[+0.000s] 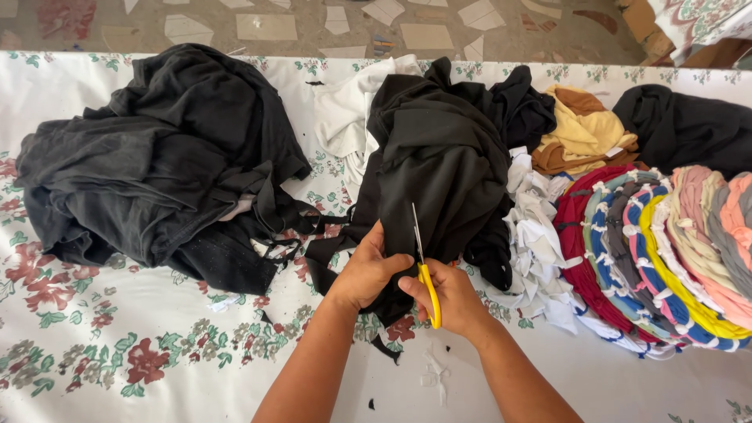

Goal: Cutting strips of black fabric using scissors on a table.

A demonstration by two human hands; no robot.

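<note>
black cloth (439, 157): we've got a big dark piece bunched up mid-desk, its lower edge pulled toward us between both hands

scissors (424, 274): yellow handles, thin blades pointing up and away, lying against that black cloth

right hand (450, 301): fingers curled shut round the yellow scissor handles

left hand (368, 270): closed on the cloth's edge just left of the blades, pinching the fabric

white scraps (536, 235): loose pale strips heaped just right of the black cloth, touching it

ring stack (666, 251): flat woven rounds in red, blue, yellow, grey and pink, leaning on each other at the right side

tan and yellow cloth (583, 129): crumpled pile behind the rings, next to another dark bundle (685, 125)

grey-black heap (157, 164): big mound of dark clothes on the left, apart from our hands

desk (117, 352): covered in a white sheet with red flowers, small snippets lying on it near us

floor (266, 23): patchy stone beyond the far edge
</note>
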